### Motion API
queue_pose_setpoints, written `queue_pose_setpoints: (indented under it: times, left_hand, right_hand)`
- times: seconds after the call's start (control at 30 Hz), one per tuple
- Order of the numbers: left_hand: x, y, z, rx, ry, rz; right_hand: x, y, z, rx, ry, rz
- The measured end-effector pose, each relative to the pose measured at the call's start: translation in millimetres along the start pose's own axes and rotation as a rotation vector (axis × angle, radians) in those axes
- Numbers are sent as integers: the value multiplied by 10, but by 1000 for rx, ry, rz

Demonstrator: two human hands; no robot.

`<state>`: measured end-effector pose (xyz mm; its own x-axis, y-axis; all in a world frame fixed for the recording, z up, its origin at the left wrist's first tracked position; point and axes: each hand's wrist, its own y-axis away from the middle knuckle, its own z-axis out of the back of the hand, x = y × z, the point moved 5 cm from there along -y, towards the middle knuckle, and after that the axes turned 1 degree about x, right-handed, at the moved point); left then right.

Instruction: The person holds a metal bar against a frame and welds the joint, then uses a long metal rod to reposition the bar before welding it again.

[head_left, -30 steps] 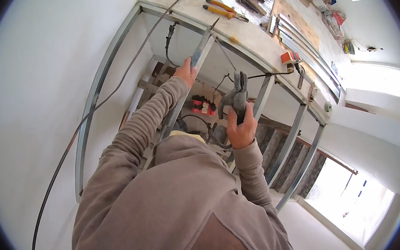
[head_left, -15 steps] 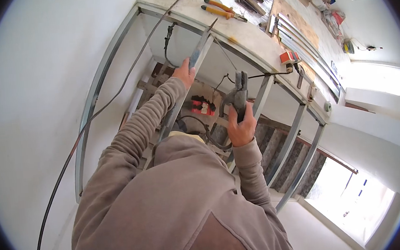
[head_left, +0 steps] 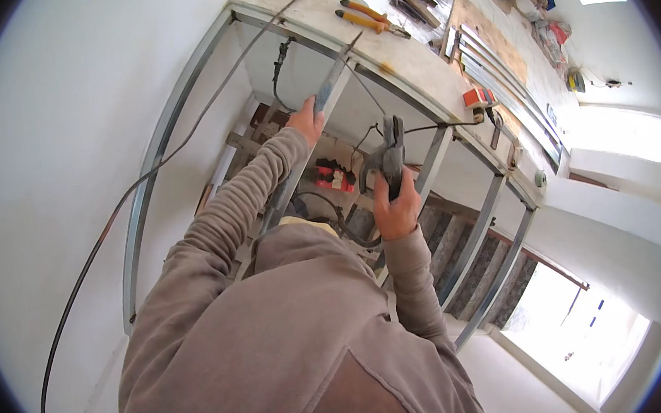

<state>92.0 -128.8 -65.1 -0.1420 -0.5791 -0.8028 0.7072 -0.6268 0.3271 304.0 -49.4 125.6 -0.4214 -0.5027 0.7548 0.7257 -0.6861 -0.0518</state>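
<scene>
Beside desk (head_left: 432, 66) | clamp (head_left: 394, 151) near-upright, right hand (head_left: 399, 215) fingers closed round its base | pointed tool (head_left: 327, 92) to its left, slanting, left hand (head_left: 306, 123) clamped on.

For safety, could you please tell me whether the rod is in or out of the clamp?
In, it seems: the rod leads off the tip of the clamp.

Hands (head_left: 307, 121): two
Brown sleeves (head_left: 240, 186): two
Pointed tool (head_left: 327, 89): one
Clamp-like tool (head_left: 394, 151): one
Thin rod (head_left: 368, 92): one
Orange-handled pliers (head_left: 368, 17): one pair
Worktop (head_left: 429, 63): one
Red-and-white box (head_left: 479, 98): one
Pale-green roll (head_left: 540, 178): one
Metal uprights (head_left: 437, 158) under the worktop: five in sight
Red object (head_left: 334, 177) beneath the worktop: one
Bright openings (head_left: 624, 133): three
Long cable (head_left: 118, 217) across the pale wall (head_left: 39, 152): one
Long metal lengths (head_left: 507, 88) past the worktop: several, overlapping, exact number unclear
</scene>
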Motion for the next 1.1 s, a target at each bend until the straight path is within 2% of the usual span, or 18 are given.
queue_pose_setpoints:
  times: [0.37, 0.47, 0.57, 0.67, 0.77, 0.9, 0.93, 1.0, 1.1]
  left_hand:
    - [102, -36, -65, -11, -45, 10]
    - [114, -43, -79, -54, -30, -48]
    - [34, -14, -6, 1, 16, 39]
    - [-55, 125, 42, 196, 433, 327]
    - [34, 204, -94, 253, 942, 304]
    - [120, 435, -120, 215, 804, 198]
    - [201, 411, -126, 175, 663, 127]
    - [282, 447, -99, 89, 575, 61]
    - [311, 510, 155, 19, 581, 60]
  right_hand:
    - [107, 73, 31, 31, -58, -33]
    - [-19, 38, -1, 44, 0, -38]
    - [-2, -27, -18, 15, 19, 8]
    - [29, 17, -36, -17, -13, 31]
    - [-24, 14, -48, 4, -41, 2]
    - [38, 11, -37, -4, -59, 27]
    - [72, 10, -23, 14, -76, 52]
    - [108, 138, 77, 57, -108, 93]
    - [6, 373, 224, 65, -209, 76]
